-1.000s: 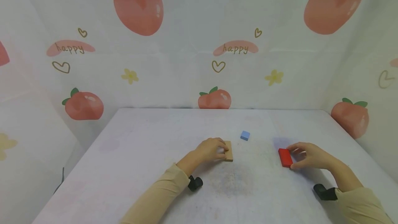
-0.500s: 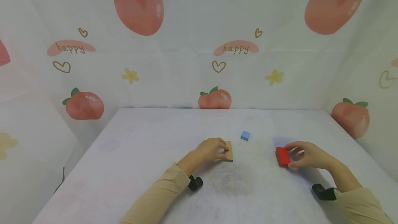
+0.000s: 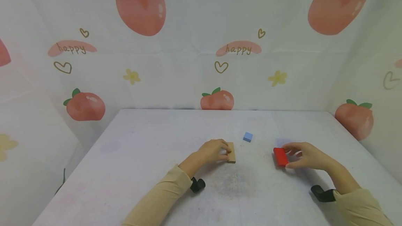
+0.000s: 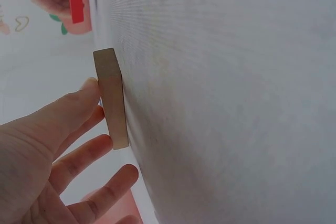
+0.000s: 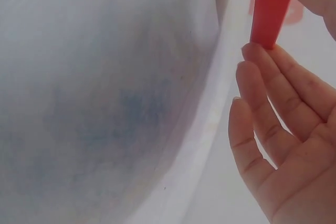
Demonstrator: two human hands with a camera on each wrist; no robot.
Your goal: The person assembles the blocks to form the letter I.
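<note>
A flat wooden block (image 3: 231, 154) lies on the white table in the middle of the head view. My left hand (image 3: 213, 151) holds it from the left, thumb and fingertips at its upper face and edge; the left wrist view shows this wooden block (image 4: 114, 108) flat against the tabletop. Farther right, my right hand (image 3: 309, 156) pinches a red rectangular block (image 3: 280, 157) between thumb and fingers at its ends. A shadow shows below the red block, and in the right wrist view the red block (image 5: 269, 11) is raised and the remaining fingers are extended.
A small blue block (image 3: 247, 137) sits on the table (image 3: 176, 125) between and beyond the two hands. Black wrist cameras (image 3: 198, 185) stick out below both wrists. A patterned curtain (image 3: 182, 27) with printed fruit hangs behind and along the sides.
My right hand has moved left with the red block, bringing it nearer to the wooden one. My left hand, the wooden block and the blue block have stayed where they were.
</note>
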